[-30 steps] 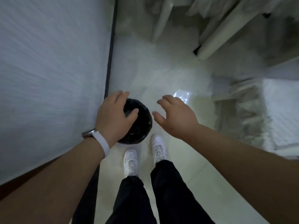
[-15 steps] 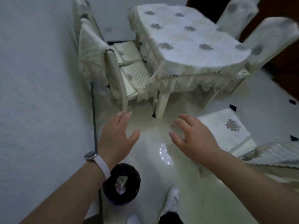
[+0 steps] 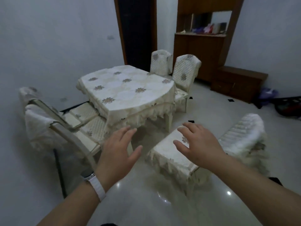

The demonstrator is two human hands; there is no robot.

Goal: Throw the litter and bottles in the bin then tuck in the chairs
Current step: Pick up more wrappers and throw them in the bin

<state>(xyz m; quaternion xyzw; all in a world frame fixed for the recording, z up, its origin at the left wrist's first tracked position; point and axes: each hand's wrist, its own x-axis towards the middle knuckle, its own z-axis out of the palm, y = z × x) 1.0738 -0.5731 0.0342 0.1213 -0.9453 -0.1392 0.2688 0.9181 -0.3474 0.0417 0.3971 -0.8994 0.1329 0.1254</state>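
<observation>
Now we are holding left hand (image 3: 117,154) and right hand (image 3: 200,144) out, spread and empty. Near right, a chair (image 3: 167,159) is standing well apart from the table (image 3: 127,92); we are judging it stiff under a slippery cover (image 3: 175,170), best gripped at the backrest (image 3: 242,134).

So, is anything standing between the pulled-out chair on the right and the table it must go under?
Nothing visible does. Only bare floor lies between the chair and the table, though the left hand and right hand hide part of that gap.
</observation>
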